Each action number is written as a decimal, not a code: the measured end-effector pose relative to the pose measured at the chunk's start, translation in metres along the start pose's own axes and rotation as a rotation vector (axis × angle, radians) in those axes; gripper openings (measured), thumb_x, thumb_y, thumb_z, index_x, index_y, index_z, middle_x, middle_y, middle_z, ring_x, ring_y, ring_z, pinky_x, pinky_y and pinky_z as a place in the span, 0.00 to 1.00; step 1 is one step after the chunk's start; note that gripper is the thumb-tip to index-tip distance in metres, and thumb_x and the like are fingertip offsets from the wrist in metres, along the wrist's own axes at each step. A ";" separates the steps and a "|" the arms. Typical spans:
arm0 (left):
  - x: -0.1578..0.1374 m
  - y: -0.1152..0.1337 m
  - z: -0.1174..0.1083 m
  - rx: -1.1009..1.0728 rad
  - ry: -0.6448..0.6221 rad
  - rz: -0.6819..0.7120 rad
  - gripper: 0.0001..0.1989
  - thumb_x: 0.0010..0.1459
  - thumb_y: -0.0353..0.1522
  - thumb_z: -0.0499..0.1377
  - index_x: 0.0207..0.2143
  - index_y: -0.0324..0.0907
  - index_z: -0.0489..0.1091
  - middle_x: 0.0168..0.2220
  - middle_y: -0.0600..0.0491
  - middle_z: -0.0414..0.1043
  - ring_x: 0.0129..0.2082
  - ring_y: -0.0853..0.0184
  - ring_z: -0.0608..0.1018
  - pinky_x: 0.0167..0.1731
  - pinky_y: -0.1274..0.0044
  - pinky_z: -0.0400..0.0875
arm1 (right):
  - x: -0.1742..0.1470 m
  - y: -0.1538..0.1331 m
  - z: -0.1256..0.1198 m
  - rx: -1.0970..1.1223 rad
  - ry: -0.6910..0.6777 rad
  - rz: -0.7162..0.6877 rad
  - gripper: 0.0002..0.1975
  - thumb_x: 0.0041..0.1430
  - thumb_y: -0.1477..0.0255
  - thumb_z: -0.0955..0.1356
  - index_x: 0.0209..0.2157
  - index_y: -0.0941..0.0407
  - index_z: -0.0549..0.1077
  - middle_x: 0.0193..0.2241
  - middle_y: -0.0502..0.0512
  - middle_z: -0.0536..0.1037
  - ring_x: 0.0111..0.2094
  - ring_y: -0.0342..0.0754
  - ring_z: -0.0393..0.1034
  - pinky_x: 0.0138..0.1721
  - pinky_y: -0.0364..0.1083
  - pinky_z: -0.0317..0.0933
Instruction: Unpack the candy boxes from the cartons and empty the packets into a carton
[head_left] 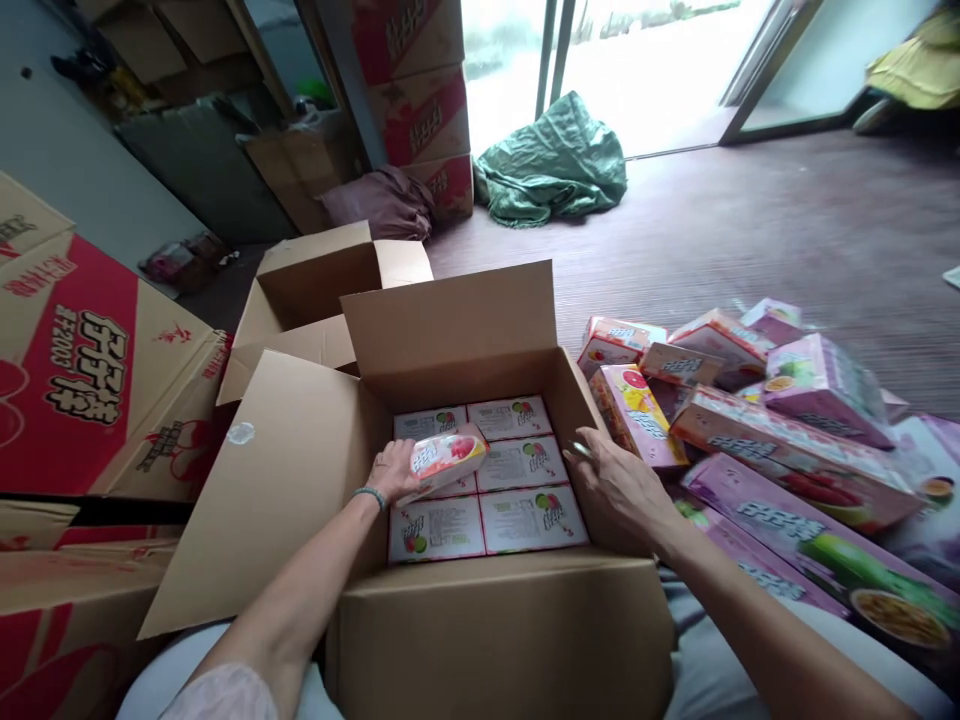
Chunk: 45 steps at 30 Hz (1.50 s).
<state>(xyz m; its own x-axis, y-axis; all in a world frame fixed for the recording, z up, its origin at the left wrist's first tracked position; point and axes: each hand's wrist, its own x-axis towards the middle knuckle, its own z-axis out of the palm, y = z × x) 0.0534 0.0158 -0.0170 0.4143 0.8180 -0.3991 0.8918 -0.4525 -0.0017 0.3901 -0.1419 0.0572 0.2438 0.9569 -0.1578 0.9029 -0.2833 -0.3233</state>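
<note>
Left hand point(394, 474) on my feed has its fingers closed on a pack point(450, 452): small, oblong, glossy, fruit print. Pack sits tilted over the left side of the carton point(499, 640), above the boxes point(523, 463) inside. Those are flat, white-faced, red-edged, two columns, tight rows. Right hand point(619, 490) is at the carton's right wall, fingers bent; I can't tell if they grip anything. Carton is plain matte brown board, far and left flaps splayed. To the right, a loose pile point(795, 450) of glossy pink and purple bricks. Far side: crumpled green cloth point(555, 165) on the fine-ribbed floor point(697, 220).
</note>
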 end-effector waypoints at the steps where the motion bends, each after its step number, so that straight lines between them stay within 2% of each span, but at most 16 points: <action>1: -0.009 0.008 -0.012 -0.026 0.036 -0.006 0.27 0.46 0.41 0.62 0.48 0.42 0.64 0.46 0.46 0.68 0.47 0.56 0.70 0.46 0.69 0.66 | 0.000 -0.001 -0.003 0.033 0.024 0.001 0.16 0.65 0.68 0.58 0.52 0.57 0.65 0.46 0.62 0.77 0.43 0.53 0.73 0.41 0.48 0.62; 4: -0.052 0.030 -0.047 -0.195 0.183 0.003 0.28 0.43 0.38 0.64 0.48 0.43 0.64 0.42 0.48 0.68 0.45 0.57 0.70 0.45 0.70 0.67 | -0.008 -0.007 -0.017 0.145 0.133 -0.005 0.17 0.67 0.65 0.55 0.51 0.58 0.64 0.45 0.63 0.76 0.42 0.53 0.73 0.39 0.48 0.62; 7: -0.113 0.051 -0.068 -0.377 0.335 0.113 0.31 0.40 0.37 0.65 0.49 0.45 0.64 0.41 0.50 0.68 0.43 0.57 0.71 0.45 0.69 0.68 | -0.032 -0.020 -0.037 0.294 0.279 -0.051 0.19 0.68 0.61 0.54 0.48 0.57 0.66 0.37 0.59 0.77 0.35 0.51 0.72 0.35 0.46 0.62; 10: -0.169 0.071 -0.061 -0.490 0.445 0.255 0.36 0.40 0.38 0.67 0.54 0.45 0.62 0.45 0.48 0.65 0.46 0.56 0.70 0.48 0.67 0.68 | -0.067 -0.040 -0.053 0.343 0.358 -0.197 0.18 0.69 0.61 0.54 0.45 0.56 0.67 0.37 0.58 0.76 0.36 0.48 0.71 0.37 0.45 0.61; 11: -0.183 0.077 -0.054 -0.522 0.476 0.286 0.37 0.40 0.38 0.68 0.55 0.45 0.62 0.47 0.47 0.63 0.48 0.56 0.69 0.50 0.66 0.68 | -0.079 -0.048 -0.057 0.306 0.336 -0.264 0.17 0.69 0.63 0.54 0.45 0.56 0.67 0.38 0.59 0.76 0.37 0.48 0.71 0.38 0.44 0.61; 13: -0.203 0.086 -0.037 -0.575 0.533 0.311 0.42 0.41 0.40 0.69 0.58 0.44 0.59 0.50 0.45 0.60 0.51 0.55 0.68 0.54 0.64 0.66 | -0.100 -0.066 -0.059 0.148 0.205 -0.384 0.15 0.70 0.67 0.53 0.42 0.55 0.67 0.38 0.58 0.76 0.36 0.47 0.71 0.36 0.43 0.59; 16: -0.213 0.090 -0.014 -0.660 0.634 0.267 0.49 0.42 0.43 0.70 0.63 0.43 0.51 0.54 0.43 0.58 0.55 0.52 0.65 0.58 0.60 0.63 | -0.122 -0.100 -0.056 -0.153 -0.059 -0.489 0.14 0.68 0.73 0.54 0.39 0.55 0.68 0.35 0.56 0.76 0.34 0.47 0.70 0.31 0.42 0.54; 19: -0.211 0.089 0.001 -0.760 0.732 0.226 0.50 0.43 0.45 0.69 0.63 0.41 0.48 0.56 0.40 0.59 0.57 0.51 0.66 0.58 0.58 0.63 | -0.132 -0.139 -0.049 -0.349 -0.215 -0.550 0.12 0.64 0.78 0.57 0.41 0.56 0.69 0.36 0.56 0.77 0.34 0.47 0.71 0.29 0.42 0.52; 22: -0.208 0.089 0.011 -0.811 0.804 0.219 0.50 0.41 0.47 0.69 0.61 0.40 0.50 0.55 0.39 0.61 0.56 0.50 0.68 0.56 0.57 0.65 | -0.134 -0.174 -0.039 -0.419 -0.260 -0.613 0.13 0.62 0.79 0.59 0.43 0.57 0.70 0.36 0.58 0.78 0.32 0.48 0.72 0.29 0.43 0.52; 25: -0.206 0.091 0.019 -0.803 0.844 0.222 0.47 0.43 0.45 0.68 0.60 0.39 0.50 0.55 0.38 0.62 0.56 0.50 0.68 0.57 0.56 0.65 | -0.133 -0.197 -0.028 -0.453 -0.276 -0.659 0.13 0.60 0.80 0.60 0.43 0.59 0.72 0.36 0.60 0.79 0.31 0.51 0.72 0.29 0.44 0.55; 31: -0.207 0.092 0.021 -0.773 0.841 0.257 0.39 0.47 0.41 0.66 0.57 0.40 0.53 0.52 0.40 0.65 0.54 0.52 0.69 0.56 0.57 0.66 | -0.132 -0.211 -0.023 -0.549 -0.270 -0.706 0.17 0.59 0.84 0.58 0.40 0.61 0.75 0.33 0.61 0.79 0.31 0.52 0.74 0.29 0.45 0.59; 34: -0.209 0.091 0.020 -0.772 0.806 0.251 0.39 0.46 0.45 0.67 0.56 0.41 0.56 0.50 0.41 0.65 0.52 0.51 0.70 0.55 0.56 0.67 | -0.129 -0.210 -0.027 -0.593 -0.311 -0.671 0.15 0.58 0.84 0.59 0.38 0.60 0.76 0.32 0.61 0.80 0.31 0.52 0.75 0.27 0.45 0.59; 37: -0.211 0.090 0.018 -0.790 0.771 0.257 0.42 0.44 0.47 0.68 0.56 0.41 0.56 0.50 0.41 0.64 0.52 0.51 0.70 0.55 0.58 0.67 | -0.125 -0.190 -0.039 -0.636 -0.325 -0.600 0.14 0.58 0.83 0.60 0.38 0.60 0.75 0.31 0.62 0.80 0.31 0.53 0.76 0.27 0.45 0.60; 39: -0.212 0.089 0.016 -0.789 0.772 0.281 0.42 0.44 0.48 0.68 0.56 0.41 0.55 0.51 0.41 0.64 0.53 0.52 0.69 0.56 0.60 0.66 | -0.121 -0.160 -0.052 -0.665 -0.316 -0.515 0.14 0.59 0.82 0.60 0.38 0.59 0.75 0.31 0.62 0.80 0.32 0.52 0.76 0.28 0.44 0.59; 41: -0.213 0.088 0.014 -0.784 0.783 0.290 0.42 0.45 0.47 0.68 0.56 0.40 0.55 0.51 0.41 0.64 0.53 0.52 0.69 0.56 0.61 0.65 | -0.117 -0.118 -0.069 -0.697 -0.298 -0.409 0.14 0.61 0.81 0.59 0.39 0.59 0.75 0.31 0.62 0.80 0.32 0.50 0.76 0.28 0.43 0.58; 45: -0.213 0.088 0.011 -0.783 0.774 0.265 0.38 0.48 0.46 0.66 0.56 0.42 0.56 0.51 0.41 0.65 0.53 0.52 0.70 0.54 0.60 0.68 | -0.112 -0.037 -0.108 -0.672 -0.303 -0.344 0.15 0.61 0.79 0.59 0.39 0.56 0.75 0.31 0.58 0.80 0.33 0.47 0.75 0.29 0.42 0.54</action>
<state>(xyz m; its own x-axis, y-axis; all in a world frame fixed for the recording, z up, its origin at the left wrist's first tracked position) 0.0410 -0.2025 0.0576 0.3660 0.8523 0.3736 0.5150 -0.5199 0.6816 0.3681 -0.2321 0.1880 -0.1059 0.8973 -0.4284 0.9529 0.2148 0.2143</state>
